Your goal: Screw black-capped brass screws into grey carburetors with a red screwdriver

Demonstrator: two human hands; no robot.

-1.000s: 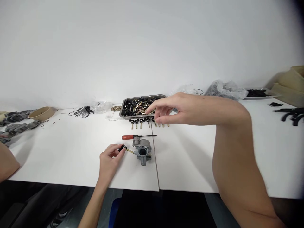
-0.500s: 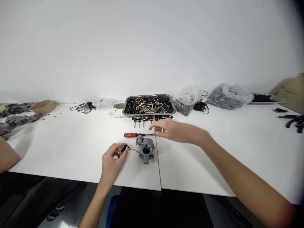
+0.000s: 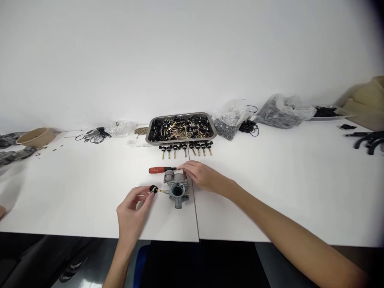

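Observation:
A grey metal carburetor (image 3: pixel 177 191) rests on the white table, its round bore facing me. At its left side, my left hand (image 3: pixel 133 208) pinches the black cap of a choke plunger (image 3: pixel 153 189) between thumb and fingertips. The plunger's brass stem points right and meets the carburetor's side port; how deep it sits I cannot make out. My right hand (image 3: pixel 199 175) is at the carburetor's back right, fingers curved round its upper part and partly hidden. Just behind lies a screwdriver (image 3: pixel 157 170) with a red and black handle, its shaft end by my right fingertips.
Several similar black-capped brass plungers (image 3: pixel 175 150) lie in a row before a metal tray (image 3: pixel 147 140) heaped with more. Clear bags of small parts (image 3: pixel 229 124) and black rings (image 3: pixel 249 127) stand along the wall. A tan bowl (image 3: pixel 36 138) sits at the left, black levers (image 3: pixel 370 141) at the right.
My right hand has come down and left from above the table to the carburetor. My left hand keeps hold of the plunger at the side port. The view has shifted slightly.

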